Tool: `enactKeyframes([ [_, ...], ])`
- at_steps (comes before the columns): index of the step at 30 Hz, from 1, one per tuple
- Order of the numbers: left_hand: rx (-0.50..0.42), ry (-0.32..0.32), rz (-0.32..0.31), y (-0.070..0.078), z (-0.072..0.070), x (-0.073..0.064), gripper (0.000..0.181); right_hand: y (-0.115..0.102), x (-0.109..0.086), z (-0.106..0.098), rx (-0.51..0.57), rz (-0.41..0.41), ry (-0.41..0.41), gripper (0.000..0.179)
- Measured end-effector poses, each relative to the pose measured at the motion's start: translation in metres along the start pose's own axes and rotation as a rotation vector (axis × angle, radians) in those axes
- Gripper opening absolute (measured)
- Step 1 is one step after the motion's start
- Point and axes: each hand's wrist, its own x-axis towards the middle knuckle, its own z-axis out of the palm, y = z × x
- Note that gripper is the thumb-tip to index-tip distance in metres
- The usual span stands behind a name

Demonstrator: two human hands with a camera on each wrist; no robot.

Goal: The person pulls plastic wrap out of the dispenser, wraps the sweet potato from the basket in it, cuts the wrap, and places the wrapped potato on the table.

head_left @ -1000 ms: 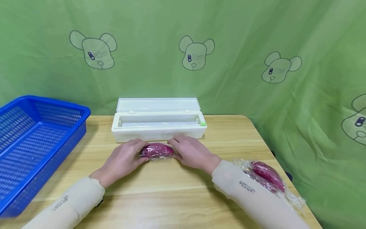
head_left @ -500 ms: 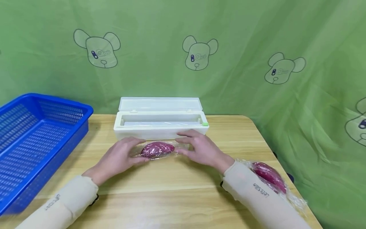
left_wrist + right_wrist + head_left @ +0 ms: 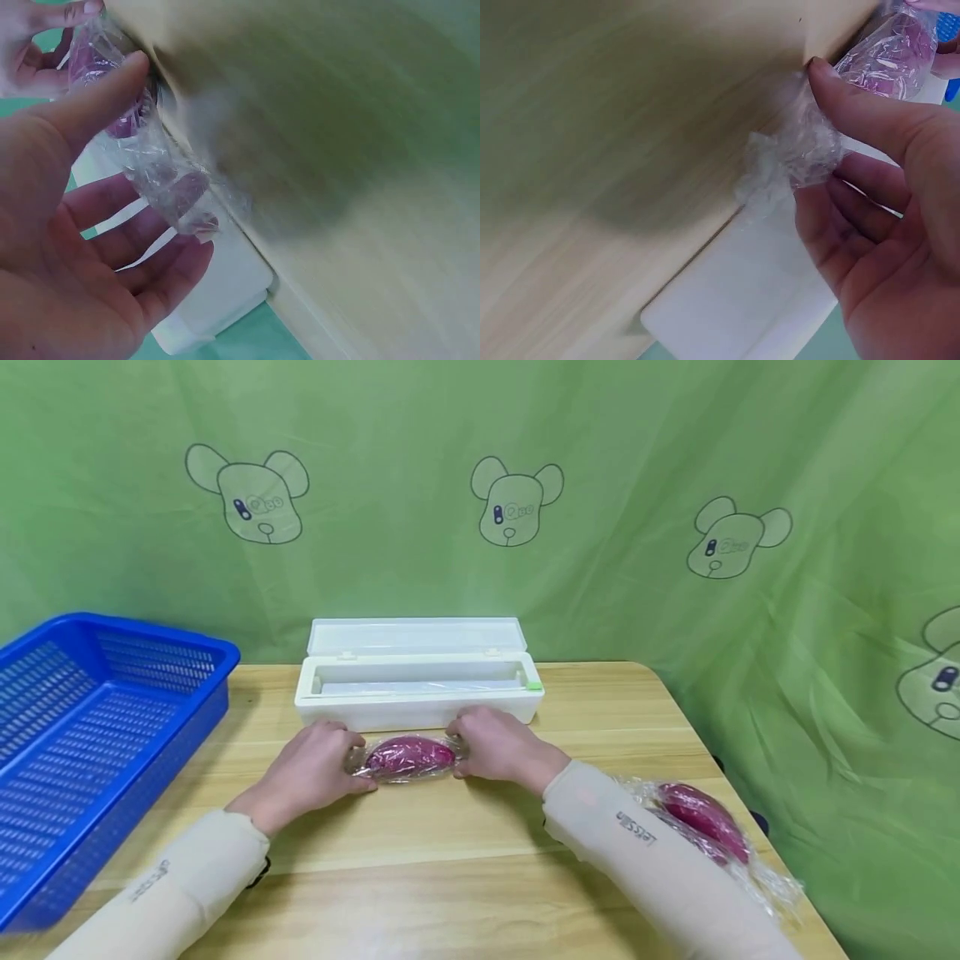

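A purple-red, sweet-potato-shaped vegetable (image 3: 409, 757) lies crosswise on the table, wrapped in clear cling film. My left hand (image 3: 309, 774) is at its left end, thumb on the near side and fingers curved behind the loose film tail (image 3: 180, 191). At the other end my right hand (image 3: 497, 748) pinches the bunched film tail (image 3: 769, 166) between thumb and fingers. Just behind the hands stands a white cling film dispenser (image 3: 420, 712), its lid raised and a roll inside.
On the left stands a blue perforated basket (image 3: 225, 652). Two more film-wrapped purple-red vegetables (image 3: 701, 814) lie near the table's right edge, partly behind my right sleeve (image 3: 637, 843). A green curtain (image 3: 600, 593) hangs behind the wooden table (image 3: 420, 893).
Both hands first held the vegetable's ends, then spread apart with looser fingers. Now they have closed in on the film tails at either side. The vegetable stays about in place.
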Motion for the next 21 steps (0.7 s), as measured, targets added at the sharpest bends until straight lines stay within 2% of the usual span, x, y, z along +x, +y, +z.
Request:
enactKeyframes([
  [3, -0.006, -0.023, -0.023, 0.003, 0.000, 0.004, 0.028, -0.001, 0.003, 0.001, 0.011, 0.030, 0.001, 0.028],
  [7, -0.017, -0.036, -0.025, 0.005, 0.003, 0.008, 0.017, -0.002, 0.005, 0.004, 0.018, 0.054, 0.015, 0.013],
  [10, -0.042, -0.035, -0.025, 0.005, 0.004, 0.010, 0.012, -0.003, 0.006, 0.006, 0.003, 0.065, 0.039, 0.014],
  [16, -0.099, -0.025, -0.042, 0.007, 0.004, 0.013, 0.023, -0.004, 0.006, 0.007, -0.010, 0.078, 0.081, 0.023],
  [21, -0.107, -0.019, -0.054, 0.005, 0.005, 0.013, 0.020, -0.003, 0.006, 0.007, -0.010, 0.063, 0.101, 0.024],
])
